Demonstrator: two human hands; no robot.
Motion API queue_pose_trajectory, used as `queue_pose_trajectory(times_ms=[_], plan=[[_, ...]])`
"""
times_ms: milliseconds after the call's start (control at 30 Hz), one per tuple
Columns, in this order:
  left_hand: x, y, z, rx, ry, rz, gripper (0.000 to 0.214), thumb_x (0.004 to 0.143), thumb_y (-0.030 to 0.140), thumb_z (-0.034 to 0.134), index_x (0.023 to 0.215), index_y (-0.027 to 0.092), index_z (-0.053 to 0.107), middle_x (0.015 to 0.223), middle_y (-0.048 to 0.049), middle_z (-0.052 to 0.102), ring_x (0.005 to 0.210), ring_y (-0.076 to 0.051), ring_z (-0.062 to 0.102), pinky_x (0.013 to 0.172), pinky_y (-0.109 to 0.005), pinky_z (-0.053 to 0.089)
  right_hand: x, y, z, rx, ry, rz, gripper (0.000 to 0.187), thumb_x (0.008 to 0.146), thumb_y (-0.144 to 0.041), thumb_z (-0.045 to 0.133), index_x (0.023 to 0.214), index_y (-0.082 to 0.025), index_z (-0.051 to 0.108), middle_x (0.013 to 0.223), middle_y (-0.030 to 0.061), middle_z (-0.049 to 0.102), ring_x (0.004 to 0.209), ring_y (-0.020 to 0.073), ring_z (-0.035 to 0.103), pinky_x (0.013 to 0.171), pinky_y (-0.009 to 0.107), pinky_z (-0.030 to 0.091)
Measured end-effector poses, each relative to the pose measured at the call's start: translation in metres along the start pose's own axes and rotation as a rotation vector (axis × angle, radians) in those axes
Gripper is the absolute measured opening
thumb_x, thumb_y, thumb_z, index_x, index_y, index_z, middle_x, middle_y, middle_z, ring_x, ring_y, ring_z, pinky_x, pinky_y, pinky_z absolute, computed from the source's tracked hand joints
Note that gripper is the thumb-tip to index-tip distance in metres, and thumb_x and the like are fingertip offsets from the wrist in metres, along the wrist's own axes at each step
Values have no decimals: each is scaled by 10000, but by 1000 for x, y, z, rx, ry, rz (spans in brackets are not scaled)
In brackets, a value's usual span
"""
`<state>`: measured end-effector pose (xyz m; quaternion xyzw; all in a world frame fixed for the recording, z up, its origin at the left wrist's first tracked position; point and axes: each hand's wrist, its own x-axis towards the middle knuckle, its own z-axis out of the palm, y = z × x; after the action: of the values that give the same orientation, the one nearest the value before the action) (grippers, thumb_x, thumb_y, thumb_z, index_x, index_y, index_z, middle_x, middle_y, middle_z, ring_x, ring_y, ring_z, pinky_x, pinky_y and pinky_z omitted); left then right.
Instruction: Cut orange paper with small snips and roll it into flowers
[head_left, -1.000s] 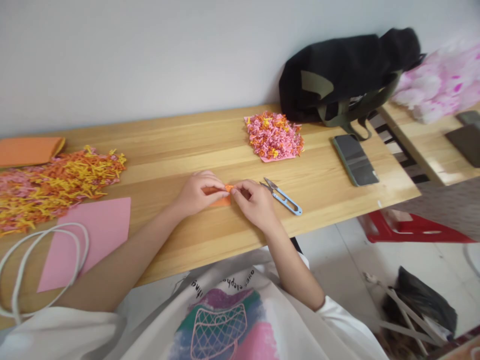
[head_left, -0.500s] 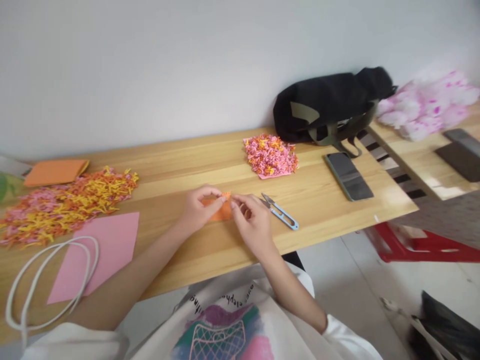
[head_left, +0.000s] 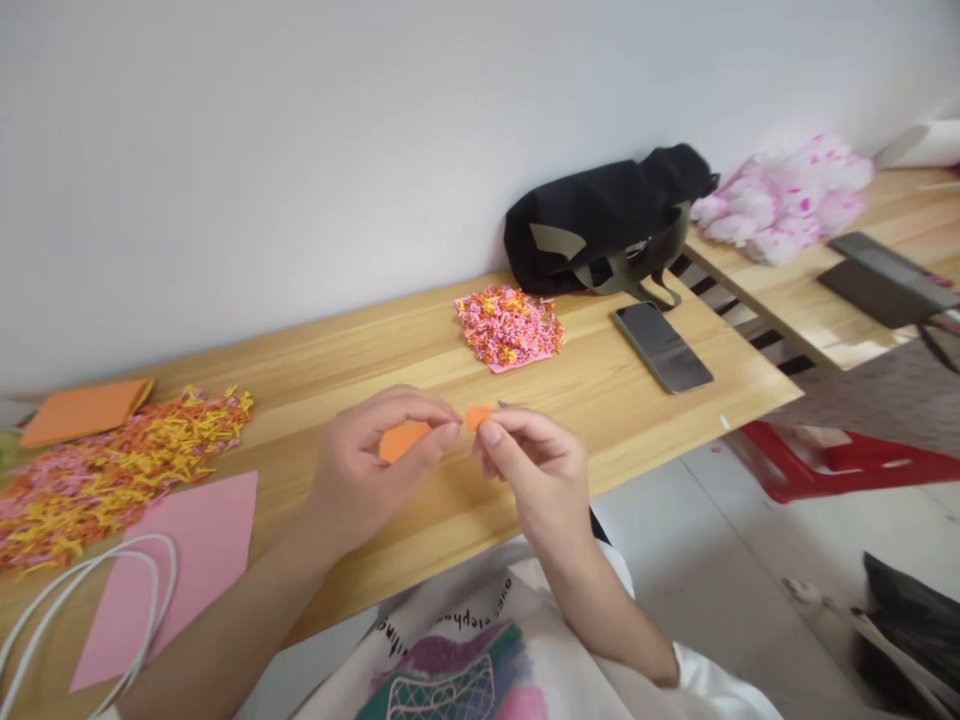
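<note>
above the wooden table (head_left: pixel 645 410), orange paper piece (head_left: pixel 405 437) pinched between left hand (head_left: pixel 358 478) and right hand (head_left: pixel 541 478), fingertips closed on its edges. judged light, thin, easily creased; best gripped at the edges.

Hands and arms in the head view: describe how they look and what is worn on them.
Both hands, left hand and right hand, are bare: no gloves, and no rings or watch that show. Both forearms are uncovered. A short white sleeve ends near the right elbow; it belongs to a white T-shirt with a colourful print and a line of black lettering. Fingernails are short and unpainted.
</note>
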<state>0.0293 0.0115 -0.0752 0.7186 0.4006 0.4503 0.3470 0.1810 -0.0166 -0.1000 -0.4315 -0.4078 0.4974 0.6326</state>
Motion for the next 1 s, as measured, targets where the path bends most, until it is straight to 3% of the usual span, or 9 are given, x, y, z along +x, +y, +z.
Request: queue_pose_trajectory(times_ms=[167,333,500,700,1000], plan=[[5,7,9,-385,-44,-164,140,766,366,793,727,249,728,709,24,738,635,-146,685,605,-288,599,1,-9,-1,240,-54,90,116,768,-349,758,718,-244,747,568,-28,646,438,78,499,411,211,405],[4,13,14,-541,-24,-202,126,736,306,825,708,221,736,684,5,736,592,-159,691,557,-290,604,-6,-11,0,187,-57,-37,55,816,-273,727,799,-258,778,631,-17,680,496,84,526,455,216,424],[1,19,11,-444,23,-121,78,735,185,814,743,223,747,718,5,746,650,-127,689,629,-234,579,-12,-16,2,-38,-16,-227,119,827,-160,700,846,-245,782,660,-16,673,550,82,529,503,218,441],[-4,25,8,-251,93,8,119,730,145,805,785,229,742,743,7,738,681,-134,679,635,-243,569,-17,-19,6,-252,12,-489,199,843,-65,642,914,-214,754,782,9,732,655,103,632,584,232,527],[-7,30,7,-212,82,15,126,755,127,785,807,237,754,776,17,760,693,-130,701,647,-244,589,-25,-11,2,-519,60,-723,260,858,-66,640,1057,-216,713,938,34,774,770,151,710,652,281,596]])
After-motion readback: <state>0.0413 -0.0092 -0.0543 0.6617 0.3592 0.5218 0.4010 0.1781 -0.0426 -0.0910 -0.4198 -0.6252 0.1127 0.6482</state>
